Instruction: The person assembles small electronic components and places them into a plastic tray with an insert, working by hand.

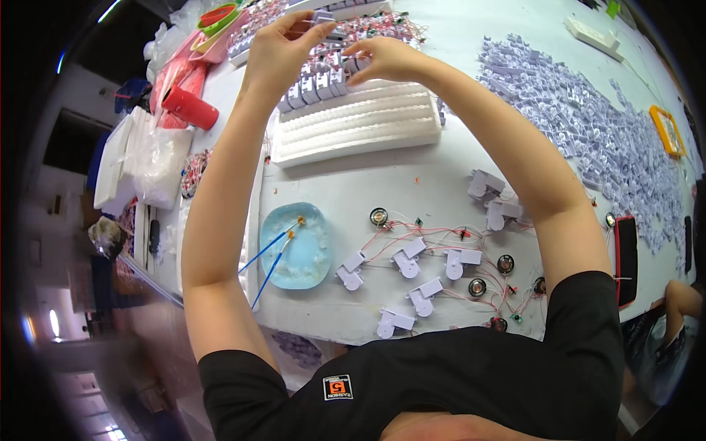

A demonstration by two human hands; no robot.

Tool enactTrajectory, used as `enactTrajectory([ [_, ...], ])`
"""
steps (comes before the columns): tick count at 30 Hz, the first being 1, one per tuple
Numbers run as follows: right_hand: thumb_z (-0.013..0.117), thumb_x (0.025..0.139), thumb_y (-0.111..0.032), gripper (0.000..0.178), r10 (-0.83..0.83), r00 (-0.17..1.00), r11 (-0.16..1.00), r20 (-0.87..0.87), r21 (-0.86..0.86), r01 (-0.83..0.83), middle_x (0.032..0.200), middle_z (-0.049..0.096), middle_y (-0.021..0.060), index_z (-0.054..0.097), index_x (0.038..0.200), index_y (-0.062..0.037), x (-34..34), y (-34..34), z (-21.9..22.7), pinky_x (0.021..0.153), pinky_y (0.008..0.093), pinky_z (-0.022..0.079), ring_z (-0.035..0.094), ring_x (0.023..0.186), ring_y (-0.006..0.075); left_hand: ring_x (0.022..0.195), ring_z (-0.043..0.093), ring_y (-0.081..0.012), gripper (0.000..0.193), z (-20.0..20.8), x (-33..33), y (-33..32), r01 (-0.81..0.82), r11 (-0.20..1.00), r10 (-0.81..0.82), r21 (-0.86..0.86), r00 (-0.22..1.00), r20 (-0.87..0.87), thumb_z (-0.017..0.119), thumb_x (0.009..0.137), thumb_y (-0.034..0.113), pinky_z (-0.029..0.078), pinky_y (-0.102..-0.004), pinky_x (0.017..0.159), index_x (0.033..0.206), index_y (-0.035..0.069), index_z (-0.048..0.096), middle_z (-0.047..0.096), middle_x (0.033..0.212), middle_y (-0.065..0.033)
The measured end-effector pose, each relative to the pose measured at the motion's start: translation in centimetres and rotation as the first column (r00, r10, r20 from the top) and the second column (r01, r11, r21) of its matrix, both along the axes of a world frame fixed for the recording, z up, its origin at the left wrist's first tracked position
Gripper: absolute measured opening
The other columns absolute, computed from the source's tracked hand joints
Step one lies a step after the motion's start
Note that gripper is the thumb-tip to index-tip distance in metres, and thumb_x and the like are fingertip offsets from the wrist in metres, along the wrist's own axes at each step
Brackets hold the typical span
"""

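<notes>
At the far side of the table, my left hand [283,48] is closed, pinching a small grey plastic housing [322,18] between thumb and fingers. My right hand [390,60] is just to its right, thumb and fingers curved round another grey housing [357,65] at the end of a row. That row of grey housings [312,90] stands in the back of a white foam tray [357,136] with ridged grooves. Red and white wires crowd behind the hands, and my fingers partly hide what they touch.
Nearer me lie several wired grey housings [409,259] with round speakers [379,216]. A blue dish [298,257] holds two blue-handled brushes. At right spreads a large pile of grey parts [581,110], beside an orange frame [667,131]. A red cylinder [190,107] lies left; another person's arm [682,301] shows at lower right.
</notes>
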State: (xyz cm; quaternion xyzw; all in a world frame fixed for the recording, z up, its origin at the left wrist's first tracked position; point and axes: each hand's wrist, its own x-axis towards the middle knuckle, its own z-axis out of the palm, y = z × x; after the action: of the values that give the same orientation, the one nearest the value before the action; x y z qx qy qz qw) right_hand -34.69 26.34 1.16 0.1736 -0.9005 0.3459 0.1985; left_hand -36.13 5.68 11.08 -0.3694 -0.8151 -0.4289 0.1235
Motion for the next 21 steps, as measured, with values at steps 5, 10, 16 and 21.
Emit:
enactTrajectory([
  [5, 0.084, 0.078, -0.038, 0.036, -0.183, 0.971, 0.980, 0.154, -0.048, 0.192, 0.092, 0.077, 0.0112, 0.081, 0.102, -0.0118, -1.3, 0.0, 2.3, 0.087, 0.0327, 0.053, 0.072, 0.095, 0.0217, 0.081, 0.071, -0.0131, 0.046, 0.0, -2.2, 1.2, -0.029, 0.999, 0.031, 0.015, 0.995, -0.098, 0.082, 0.088, 0.034, 0.056, -0.0267, 0.072, 0.118, 0.001, 0.073, 0.077, 0.095, -0.0093],
  [10, 0.071, 0.083, -0.016, 0.016, -0.224, 0.959, 0.975, -0.171, -0.035, 0.221, 0.090, 0.075, 0.0149, 0.078, 0.095, -0.0071, -3.0, 1.0, 1.7, 0.079, 0.0415, 0.056, 0.073, 0.085, 0.0308, 0.086, 0.070, -0.0115, 0.042, -1.6, -0.4, 1.7, -0.138, 0.959, 0.162, -0.249, 0.984, 0.075, 0.078, 0.092, 0.019, 0.055, -0.0227, 0.078, 0.123, -0.007, 0.067, 0.076, 0.101, -0.0108],
  [16, 0.075, 0.076, -0.017, 0.024, -0.215, 0.975, 0.931, 0.049, 0.311, 0.190, 0.097, 0.075, 0.0184, 0.076, 0.097, -0.0069, -3.2, 0.6, 4.2, 0.083, 0.0455, 0.057, 0.072, 0.094, 0.0372, 0.083, 0.074, -0.0170, 0.046, -3.0, 0.0, 0.1, -0.214, 0.942, 0.222, -0.260, 0.975, 0.005, 0.078, 0.087, 0.029, 0.057, -0.0286, 0.076, 0.118, -0.004, 0.071, 0.078, 0.096, -0.0147],
  [21, 0.075, 0.074, -0.017, 0.020, -0.246, 0.969, 0.908, -0.001, 0.351, 0.230, 0.096, 0.075, 0.0171, 0.075, 0.091, -0.0062, 1.9, 2.7, 3.6, 0.084, 0.0471, 0.056, 0.071, 0.097, 0.0348, 0.083, 0.073, -0.0146, 0.046, -2.5, -0.8, 0.9, -0.231, 0.968, 0.233, -0.095, 0.972, 0.013, 0.079, 0.088, 0.027, 0.056, -0.0269, 0.076, 0.119, -0.006, 0.071, 0.078, 0.096, -0.0132],
])
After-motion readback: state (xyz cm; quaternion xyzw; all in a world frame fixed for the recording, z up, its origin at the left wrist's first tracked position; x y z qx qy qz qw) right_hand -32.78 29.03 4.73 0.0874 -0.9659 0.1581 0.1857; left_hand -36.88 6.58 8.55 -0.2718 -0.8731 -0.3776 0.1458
